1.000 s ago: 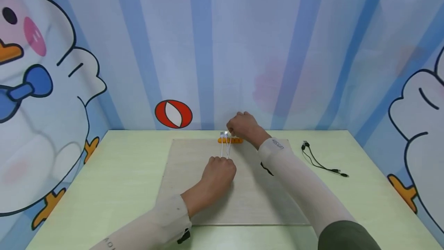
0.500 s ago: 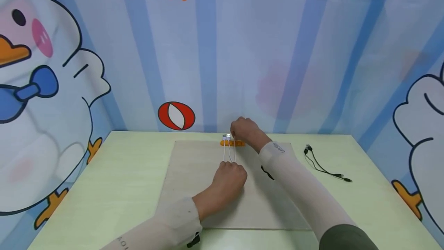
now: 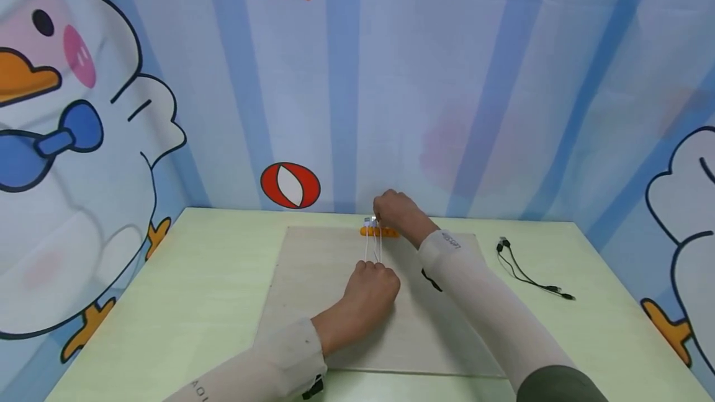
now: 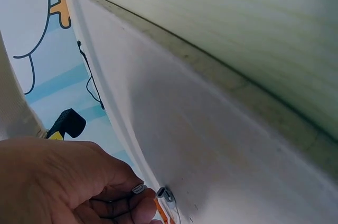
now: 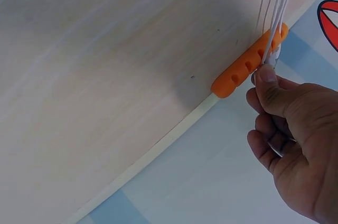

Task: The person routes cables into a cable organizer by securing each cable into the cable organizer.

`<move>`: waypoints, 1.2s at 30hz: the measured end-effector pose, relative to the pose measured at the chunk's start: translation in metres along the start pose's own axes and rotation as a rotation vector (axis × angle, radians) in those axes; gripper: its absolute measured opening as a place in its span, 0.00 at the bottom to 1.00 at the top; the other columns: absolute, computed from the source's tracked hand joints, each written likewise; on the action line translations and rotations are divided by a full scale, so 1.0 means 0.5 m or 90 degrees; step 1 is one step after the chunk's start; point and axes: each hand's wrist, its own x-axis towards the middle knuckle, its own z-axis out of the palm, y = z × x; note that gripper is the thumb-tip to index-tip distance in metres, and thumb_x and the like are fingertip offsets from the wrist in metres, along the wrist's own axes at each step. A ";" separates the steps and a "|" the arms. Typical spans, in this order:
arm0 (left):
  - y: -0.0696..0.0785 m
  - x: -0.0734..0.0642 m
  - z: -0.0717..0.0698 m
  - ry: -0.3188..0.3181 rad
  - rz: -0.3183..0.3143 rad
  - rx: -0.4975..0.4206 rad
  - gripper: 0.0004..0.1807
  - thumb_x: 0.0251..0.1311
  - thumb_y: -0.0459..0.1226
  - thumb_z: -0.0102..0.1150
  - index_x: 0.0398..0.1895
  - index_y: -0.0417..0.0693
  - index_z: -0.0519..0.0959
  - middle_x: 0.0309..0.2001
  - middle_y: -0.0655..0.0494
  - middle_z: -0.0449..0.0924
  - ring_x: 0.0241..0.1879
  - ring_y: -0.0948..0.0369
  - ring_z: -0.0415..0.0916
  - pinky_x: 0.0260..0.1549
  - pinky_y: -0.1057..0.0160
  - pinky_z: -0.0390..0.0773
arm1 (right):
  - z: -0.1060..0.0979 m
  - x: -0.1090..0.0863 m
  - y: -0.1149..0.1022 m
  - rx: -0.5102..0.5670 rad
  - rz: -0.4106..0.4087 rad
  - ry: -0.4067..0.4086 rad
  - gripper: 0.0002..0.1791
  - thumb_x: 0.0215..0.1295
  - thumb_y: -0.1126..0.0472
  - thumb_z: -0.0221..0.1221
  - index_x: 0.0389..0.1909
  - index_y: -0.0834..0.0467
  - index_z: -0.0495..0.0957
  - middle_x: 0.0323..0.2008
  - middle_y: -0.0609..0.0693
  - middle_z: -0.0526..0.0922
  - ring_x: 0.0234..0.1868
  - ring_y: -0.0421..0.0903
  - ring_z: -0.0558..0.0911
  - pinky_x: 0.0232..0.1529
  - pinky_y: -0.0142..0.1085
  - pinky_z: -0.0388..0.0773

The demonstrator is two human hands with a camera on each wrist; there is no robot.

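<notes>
- Right hand (image 5: 298, 134): thumb and finger pinch one of the white USB cables (image 5: 280, 18) at the orange cable holder (image 5: 224, 87), on the board's far edge.
- Left hand (image 4: 68, 182): curled, gripping their other ends.
- Two USB plugs (image 3: 367, 221) probably seated; near slots (image 5: 235, 79) bare.
- Black cables (image 3: 552, 288) unslotted, off right.

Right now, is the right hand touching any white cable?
Touching: the right wrist view shows the right hand pinching a white cable between thumb and finger, beside the orange holder.
</notes>
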 end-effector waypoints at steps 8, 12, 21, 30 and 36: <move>0.005 0.002 -0.013 0.004 0.006 0.019 0.09 0.78 0.36 0.68 0.37 0.52 0.92 0.31 0.56 0.89 0.33 0.58 0.84 0.38 0.58 0.81 | -0.002 0.010 -0.015 -0.088 0.004 0.018 0.07 0.82 0.66 0.64 0.51 0.60 0.90 0.46 0.57 0.89 0.44 0.50 0.83 0.53 0.45 0.89; 0.009 0.004 -0.016 0.001 0.007 0.035 0.09 0.78 0.36 0.67 0.36 0.53 0.92 0.31 0.57 0.89 0.31 0.59 0.83 0.35 0.59 0.79 | -0.008 0.011 -0.017 -0.098 0.005 0.019 0.07 0.83 0.65 0.64 0.53 0.61 0.87 0.47 0.58 0.89 0.43 0.49 0.83 0.51 0.43 0.89; 0.013 0.009 -0.012 0.009 0.000 0.039 0.09 0.77 0.37 0.68 0.36 0.54 0.93 0.31 0.57 0.89 0.31 0.59 0.84 0.33 0.59 0.76 | -0.002 0.049 0.002 -0.040 0.027 -0.021 0.07 0.79 0.62 0.70 0.50 0.60 0.89 0.44 0.55 0.90 0.42 0.47 0.88 0.47 0.40 0.89; 0.023 0.006 0.010 0.019 -0.002 0.059 0.08 0.75 0.39 0.71 0.35 0.56 0.93 0.28 0.58 0.88 0.28 0.60 0.81 0.30 0.60 0.72 | 0.049 0.115 0.020 -0.003 0.047 -0.028 0.05 0.71 0.67 0.74 0.42 0.60 0.88 0.39 0.55 0.88 0.35 0.47 0.81 0.36 0.39 0.82; 0.028 0.008 0.014 0.012 0.000 0.076 0.06 0.74 0.40 0.73 0.35 0.58 0.93 0.27 0.59 0.86 0.27 0.60 0.80 0.29 0.60 0.71 | 0.016 0.071 -0.005 -0.027 0.049 -0.009 0.12 0.73 0.68 0.73 0.53 0.63 0.86 0.48 0.59 0.88 0.43 0.48 0.81 0.48 0.41 0.86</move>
